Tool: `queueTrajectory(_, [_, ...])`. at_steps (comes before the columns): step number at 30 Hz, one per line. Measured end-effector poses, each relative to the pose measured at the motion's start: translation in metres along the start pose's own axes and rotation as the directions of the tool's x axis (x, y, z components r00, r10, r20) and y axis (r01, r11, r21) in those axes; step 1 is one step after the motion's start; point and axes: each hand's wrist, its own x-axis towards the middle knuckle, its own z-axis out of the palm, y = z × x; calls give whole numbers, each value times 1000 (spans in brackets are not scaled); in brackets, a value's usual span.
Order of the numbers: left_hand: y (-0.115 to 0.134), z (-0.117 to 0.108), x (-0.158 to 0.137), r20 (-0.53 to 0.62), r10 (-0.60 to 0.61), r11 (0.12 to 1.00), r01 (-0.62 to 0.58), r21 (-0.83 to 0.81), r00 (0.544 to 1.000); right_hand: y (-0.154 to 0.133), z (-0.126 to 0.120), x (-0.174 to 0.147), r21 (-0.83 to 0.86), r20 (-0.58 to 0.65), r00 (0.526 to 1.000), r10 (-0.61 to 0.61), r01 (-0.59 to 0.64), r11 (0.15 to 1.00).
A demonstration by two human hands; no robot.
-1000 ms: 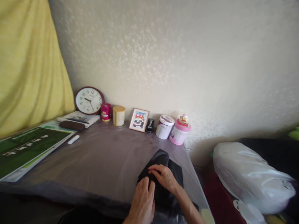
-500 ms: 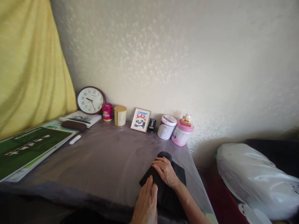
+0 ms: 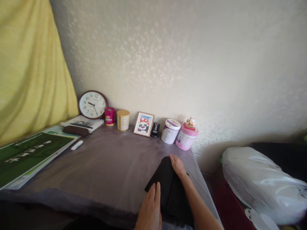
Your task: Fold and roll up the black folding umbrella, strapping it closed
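Note:
A piece of black folded cloth (image 3: 165,179) lies near the right front corner of the table, its lower part running toward me. My left hand (image 3: 151,204) rests along its left edge, fingers stretched out and close together. At the cloth's upper right edge is my right hand (image 3: 177,165), its fingers laid along the border and pointing away from me. The fingertips of that hand are partly hidden, and I see no clear grip. My right forearm covers part of the cloth's right side.
Along the wall stand a clock (image 3: 93,104), a pink can (image 3: 109,116), a yellow-lidded can (image 3: 123,120), a panda picture frame (image 3: 144,124), and two tubs (image 3: 170,131). A green board (image 3: 35,153) lies left. Beyond the table's right edge is a white plastic bag (image 3: 263,185).
My right hand has moved from the middle of the black cloth to its upper right edge. The cloth's top looks flatter and wider. My left hand has barely moved.

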Motion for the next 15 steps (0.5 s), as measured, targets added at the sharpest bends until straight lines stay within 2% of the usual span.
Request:
queueTrajectory(2, [1, -2, -2, -1, 11, 1000, -11, -10, 1000, 14, -11, -10, -14, -90, 993, 75, -77, 997])
queueTrajectory(6, [-3, 3, -2, -35, 40, 999, -41, -18, 999, 47, -35, -49, -5, -246, 945, 217, -225, 974])
queueTrajectory(10, [-4, 3, -2, -26, 33, 999, -34, -17, 999, 62, -46, -90, 103, -179, 945, 272, -257, 961])
queueTrajectory(13, [-3, 1, -3, -23, 31, 999, -31, -12, 999, 53, -46, -107, 167, -110, 929, 354, -334, 928])
queueTrajectory(15, [-3, 0, -5, -29, 31, 999, -31, -11, 999, 42, -47, -111, 182, -113, 918, 379, -356, 917])
